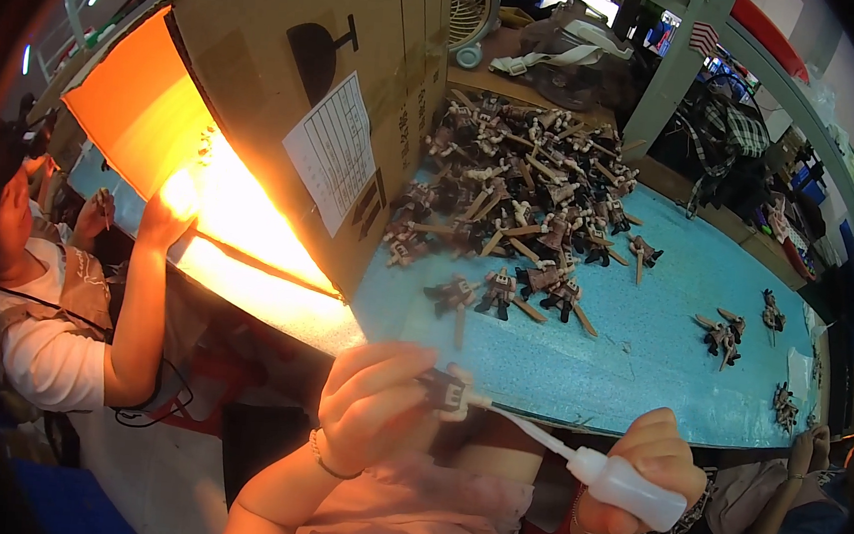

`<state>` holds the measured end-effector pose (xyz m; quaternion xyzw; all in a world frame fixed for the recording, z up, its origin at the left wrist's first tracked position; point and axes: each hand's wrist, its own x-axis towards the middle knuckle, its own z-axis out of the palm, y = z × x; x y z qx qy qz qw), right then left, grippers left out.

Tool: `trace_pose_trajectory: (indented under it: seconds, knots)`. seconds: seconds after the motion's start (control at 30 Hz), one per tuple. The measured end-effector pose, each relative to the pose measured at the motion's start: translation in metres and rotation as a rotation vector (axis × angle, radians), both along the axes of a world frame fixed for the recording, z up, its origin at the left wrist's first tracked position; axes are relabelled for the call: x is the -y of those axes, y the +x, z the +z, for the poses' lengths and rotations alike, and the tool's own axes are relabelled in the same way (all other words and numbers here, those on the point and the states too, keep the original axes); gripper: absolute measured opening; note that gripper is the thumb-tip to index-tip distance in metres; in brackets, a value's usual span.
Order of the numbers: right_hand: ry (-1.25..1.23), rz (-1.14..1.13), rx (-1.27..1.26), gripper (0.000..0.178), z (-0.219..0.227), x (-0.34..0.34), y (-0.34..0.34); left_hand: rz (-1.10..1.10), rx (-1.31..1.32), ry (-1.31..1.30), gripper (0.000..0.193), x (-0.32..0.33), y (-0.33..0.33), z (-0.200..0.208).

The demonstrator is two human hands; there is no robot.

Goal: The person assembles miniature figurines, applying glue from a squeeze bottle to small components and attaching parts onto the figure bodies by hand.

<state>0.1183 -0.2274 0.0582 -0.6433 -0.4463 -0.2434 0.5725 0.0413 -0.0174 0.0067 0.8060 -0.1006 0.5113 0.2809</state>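
My left hand (368,403) is closed around a small toy figure (454,394) with pale limbs and a dark body, held above my lap at the near edge of the table. In my right hand (661,454) is a white squeeze bottle (628,492), gripped in the closed fingers and tilted. Its long thin nozzle points left, and the tip is at or very near the figure's pale end; whether they touch I cannot tell. Beyond my hands, a large heap of similar figures (544,181) with tan, blade-like pieces covers the back of the blue table (630,358).
A large cardboard box (262,63) stands on the left, its open side glowing orange. A co-worker (51,328) reaches into that light. Loose figures (721,335) lie at the right, where another person's hand (809,450) rests by the edge. A fan (472,10) stands behind.
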Motion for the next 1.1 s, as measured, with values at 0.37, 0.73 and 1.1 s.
trace_pose_trajectory:
  seconds: [0.37, 0.73, 1.1]
  knots:
    - [-0.028, -0.12, 0.082, 0.049, 0.0046, -0.0025, -0.0107, 0.116, 0.043, 0.096, 0.044, 0.0023, -0.0009, 0.0069]
    - [-0.1, -0.12, 0.045, 0.053, 0.004, 0.0004, -0.0115, 0.113, 0.047, 0.078, 0.042, 0.0038, -0.0005, 0.0069]
    - [-0.078, -0.081, 0.058, 0.052, 0.006, -0.0028, -0.0117, 0.093, 0.044, 0.059, 0.043, 0.0023, -0.001, 0.0047]
